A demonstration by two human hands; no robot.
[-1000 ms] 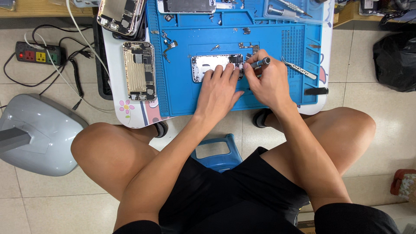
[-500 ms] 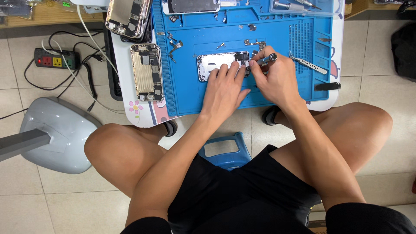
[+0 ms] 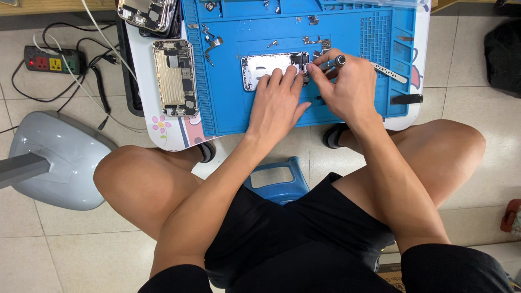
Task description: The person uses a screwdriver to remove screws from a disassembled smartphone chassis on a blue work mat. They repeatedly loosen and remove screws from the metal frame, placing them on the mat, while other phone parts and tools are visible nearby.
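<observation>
Fingers of the left hand (image 3: 277,106) are lying flat, pressing down the silver phone housing (image 3: 266,70) on the blue mat (image 3: 353,103), its long axis running left-right; the right hand (image 3: 347,89) is pinching a screwdriver (image 3: 332,63) at the housing's right end

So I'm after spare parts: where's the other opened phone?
The opened phone lies at the blue mat's left edge, left of the left hand, right of the power strip.

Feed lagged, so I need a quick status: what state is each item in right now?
Phone housing: opened, flat on the blue mat, steadied by left hand.
Screwdriver: gripped in right hand, tip at the housing.
Second phone: opened, internals exposed.
Power strip: plugs inserted.
</observation>
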